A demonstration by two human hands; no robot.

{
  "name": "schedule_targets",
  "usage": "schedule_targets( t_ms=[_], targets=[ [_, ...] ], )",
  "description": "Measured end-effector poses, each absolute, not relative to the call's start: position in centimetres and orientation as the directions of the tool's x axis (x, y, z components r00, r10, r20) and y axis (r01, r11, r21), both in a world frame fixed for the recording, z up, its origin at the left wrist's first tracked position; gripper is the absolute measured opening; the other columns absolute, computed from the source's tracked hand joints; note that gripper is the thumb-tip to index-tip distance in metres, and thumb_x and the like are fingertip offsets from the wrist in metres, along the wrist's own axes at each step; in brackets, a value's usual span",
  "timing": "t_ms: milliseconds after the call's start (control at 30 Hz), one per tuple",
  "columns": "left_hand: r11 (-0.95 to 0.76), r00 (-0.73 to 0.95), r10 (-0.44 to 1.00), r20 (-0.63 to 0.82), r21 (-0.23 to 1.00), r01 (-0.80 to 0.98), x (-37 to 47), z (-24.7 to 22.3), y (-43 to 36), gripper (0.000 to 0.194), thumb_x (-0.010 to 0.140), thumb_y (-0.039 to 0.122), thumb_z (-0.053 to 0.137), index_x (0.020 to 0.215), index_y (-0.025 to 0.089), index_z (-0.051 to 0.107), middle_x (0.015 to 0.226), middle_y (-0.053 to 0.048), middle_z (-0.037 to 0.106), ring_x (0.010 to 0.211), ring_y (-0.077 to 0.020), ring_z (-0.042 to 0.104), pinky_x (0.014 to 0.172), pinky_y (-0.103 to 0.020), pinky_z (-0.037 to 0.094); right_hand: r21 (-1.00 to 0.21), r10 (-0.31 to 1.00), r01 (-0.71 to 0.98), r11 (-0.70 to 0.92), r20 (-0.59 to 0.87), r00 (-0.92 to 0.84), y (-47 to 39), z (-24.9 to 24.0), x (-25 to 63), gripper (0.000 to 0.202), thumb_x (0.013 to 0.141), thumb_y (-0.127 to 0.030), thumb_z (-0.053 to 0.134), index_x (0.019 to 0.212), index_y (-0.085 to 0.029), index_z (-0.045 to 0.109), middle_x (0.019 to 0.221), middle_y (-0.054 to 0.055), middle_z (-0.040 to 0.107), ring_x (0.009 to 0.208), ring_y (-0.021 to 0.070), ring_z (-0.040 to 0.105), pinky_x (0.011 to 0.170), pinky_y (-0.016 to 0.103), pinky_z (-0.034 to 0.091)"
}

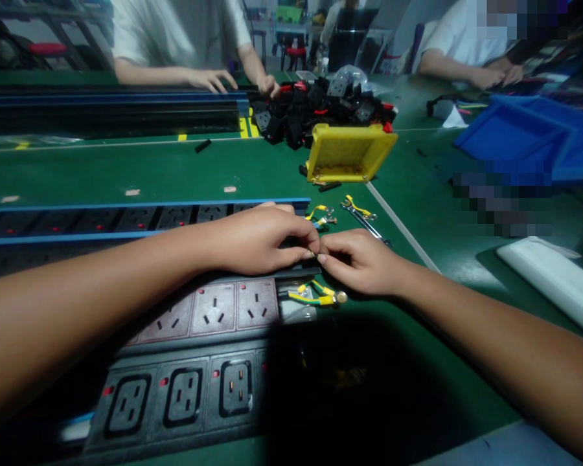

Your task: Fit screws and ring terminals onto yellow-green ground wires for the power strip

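Note:
My left hand [267,239] reaches over the socket strips, its thumb and index finger pinched at the right end of a strip. My right hand [357,259] meets it fingertip to fingertip, also pinched. Whatever lies between the fingertips is too small to name. Just below them, yellow-green wires [313,299] with ring terminals come out of the strip with dark red sockets [214,307]. Behind the hands lie more terminal wires and a wrench [364,221]. A strip with large black sockets [184,395] is nearest to me; a blue-edged strip [140,220] runs behind my left forearm.
A yellow bin [352,154] lies tipped before a heap of black socket modules [315,107]. Blue bins [529,139] and a white bar [554,278] are at the right. Across the green table [126,168], two people work; long black profiles [111,113] lie at the far left.

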State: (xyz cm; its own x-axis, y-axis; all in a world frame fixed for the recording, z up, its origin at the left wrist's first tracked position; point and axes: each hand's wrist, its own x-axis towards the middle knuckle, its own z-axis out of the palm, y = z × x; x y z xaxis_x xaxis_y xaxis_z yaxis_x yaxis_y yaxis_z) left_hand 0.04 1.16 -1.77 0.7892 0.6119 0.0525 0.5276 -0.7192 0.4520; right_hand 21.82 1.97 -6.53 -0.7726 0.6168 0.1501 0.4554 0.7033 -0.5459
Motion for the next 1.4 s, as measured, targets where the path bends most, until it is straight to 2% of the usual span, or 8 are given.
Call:
schedule_targets(
  t_ms=[167,367,600,967,1200,1400],
  targets=[
    [-0.708,0.792,0.609,0.035,0.474,0.524,0.03,-1.75,1.23,0.018,0.09,0.026,0.054,0.1,0.02,0.067,0.089,-0.001,0.068,0.082,-0.0141,0.055,0.077,-0.026,0.034,-0.526,0.583,0.428,0.735,0.166,-0.796,2.06,-6.52,21.87,0.021,0.084,-0.027,0.046,0.065,-0.018,0.049,0.057,-0.003,0.045,0.053,0.01,0.041,0.055,0.024,0.027],
    [-0.696,0.795,0.607,-0.004,0.48,0.534,0.26,-1.55,1.24,0.015,0.09,0.027,0.054,0.097,0.021,0.066,0.089,0.0,0.067,0.082,-0.0138,0.054,0.078,-0.026,0.031,-0.556,0.604,0.437,0.707,0.154,-0.782,2.18,-6.64,21.85,0.018,0.084,-0.026,0.046,0.076,-0.016,0.058,0.063,0.0,0.055,0.056,0.0114,0.046,0.056,0.025,0.03],
    [-0.699,0.796,0.604,-0.016,0.469,0.54,0.31,-1.52,1.16,0.024,0.091,0.026,0.053,0.11,0.024,0.067,0.096,-0.001,0.071,0.084,-0.0139,0.054,0.077,-0.026,0.032,-0.566,0.607,0.431,0.702,0.16,-0.778,2.23,-6.66,21.91,0.014,0.082,-0.022,0.046,0.071,-0.018,0.054,0.061,-0.001,0.05,0.057,0.011,0.046,0.058,0.024,0.031],
    [-0.681,0.783,0.622,0.007,0.497,0.537,0.62,-1.71,1.25,0.018,0.09,0.024,0.055,0.098,0.022,0.07,0.091,0.001,0.072,0.082,-0.0135,0.056,0.078,-0.026,0.034,-0.587,0.687,0.485,0.649,0.177,-0.705,2.32,-6.93,21.92,0.017,0.082,-0.024,0.047,0.074,-0.017,0.06,0.064,0.001,0.057,0.059,0.0128,0.05,0.058,0.024,0.032],
    [-0.674,0.776,0.631,-0.009,0.489,0.554,0.35,-1.52,1.08,0.026,0.089,0.021,0.053,0.11,0.023,0.069,0.093,-0.002,0.071,0.084,-0.0144,0.056,0.077,-0.026,0.036,-0.59,0.698,0.491,0.641,0.181,-0.693,2.27,-6.88,21.84,0.016,0.083,-0.023,0.047,0.071,-0.017,0.056,0.063,0.0,0.056,0.059,0.0126,0.049,0.057,0.024,0.032],
    [-0.68,0.786,0.618,-0.013,0.494,0.542,0.25,-1.44,1.11,0.026,0.09,0.022,0.053,0.111,0.023,0.069,0.095,-0.002,0.071,0.084,-0.0147,0.057,0.077,-0.026,0.037,-0.592,0.702,0.496,0.635,0.173,-0.691,2.22,-6.78,21.73,0.016,0.083,-0.023,0.047,0.07,-0.017,0.055,0.063,0.0,0.055,0.058,0.0124,0.048,0.056,0.024,0.032]
  ],
)
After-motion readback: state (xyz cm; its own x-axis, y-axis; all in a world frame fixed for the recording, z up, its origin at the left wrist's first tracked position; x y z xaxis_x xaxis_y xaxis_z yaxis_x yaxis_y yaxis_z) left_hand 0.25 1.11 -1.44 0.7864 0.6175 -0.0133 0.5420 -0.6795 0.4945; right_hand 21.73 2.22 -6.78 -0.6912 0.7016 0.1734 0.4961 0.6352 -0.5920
